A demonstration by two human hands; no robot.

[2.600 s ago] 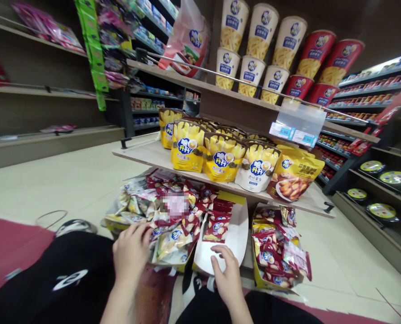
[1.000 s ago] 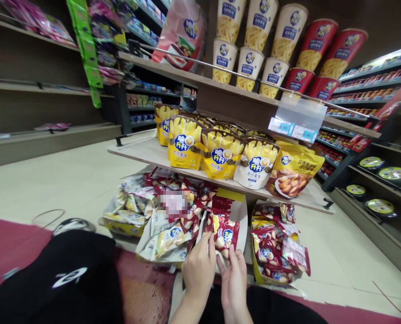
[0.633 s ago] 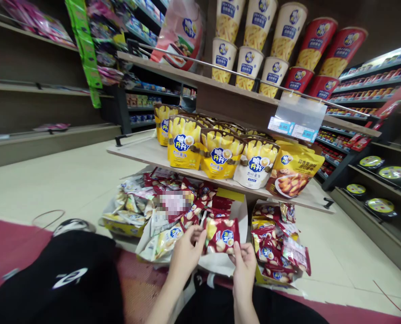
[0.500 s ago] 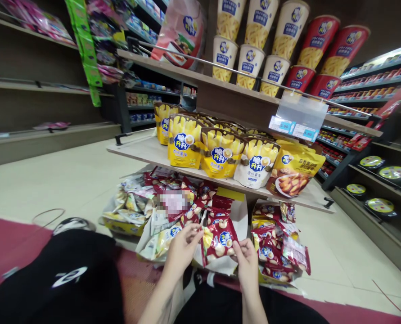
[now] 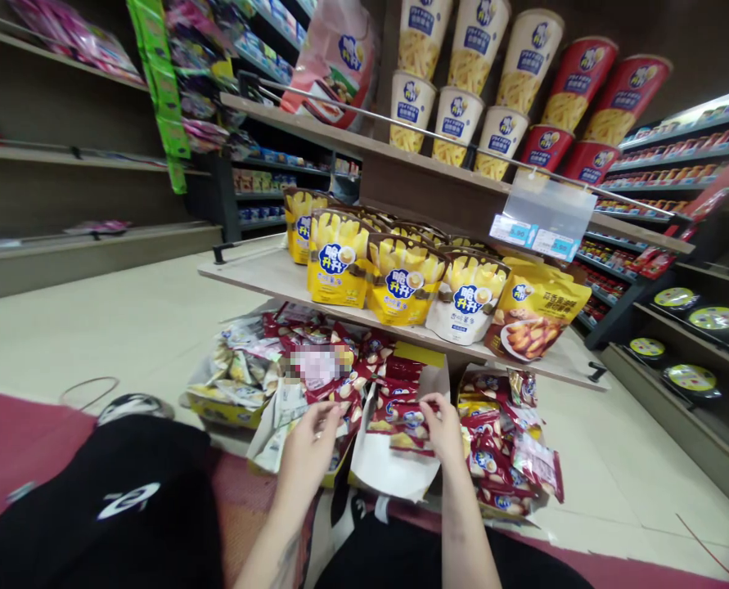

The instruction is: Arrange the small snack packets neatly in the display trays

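Observation:
A red snack packet lies flat on other red packets in a white cardboard box on the floor in front of me. My right hand is at the packet's right edge, fingers closed on it. My left hand is off the packet, hovering with loosely spread fingers over a heap of pale and red packets in the box to the left. It holds nothing that I can see.
A yellow box of red packets sits right of the white box. Above them a low wooden shelf carries yellow chip bags and a hanging price holder. My black-clad knee is at lower left on a red mat.
Both hands lifted a red packet, turned it upright, then lowered it into the white box. My left hand let go and moved left over the heap; my right hand stays on it.

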